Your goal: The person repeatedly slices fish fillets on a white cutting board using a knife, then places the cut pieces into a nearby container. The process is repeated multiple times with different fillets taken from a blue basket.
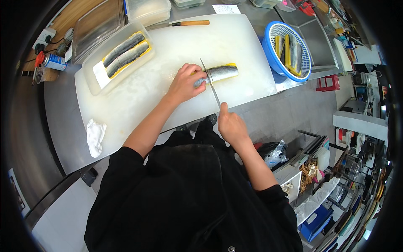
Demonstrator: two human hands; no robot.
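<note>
A silvery fish fillet with a yellow layer (224, 72) lies on the white cutting board (151, 104). My left hand (189, 82) holds its left end, fingertips curled beside the blade. In my right hand (231, 124) is a long kitchen knife (213, 88); its blade lies across the fillet near my left fingertips. Whether the blade has cut through cannot be seen. To the left, a clear plastic container (92, 84) holds fillets with yellow edges and a white sheet. A blue basin with a white-and-blue colander (270, 56) holds more yellow-layered fillets at the right.
A second knife with a wooden handle (195, 23) lies at the board's far edge. A crumpled white cloth (95, 138) rests at the near left corner. Plastic tubs (149, 11) stand behind the board, and a steel sink (316, 41) is at the far right.
</note>
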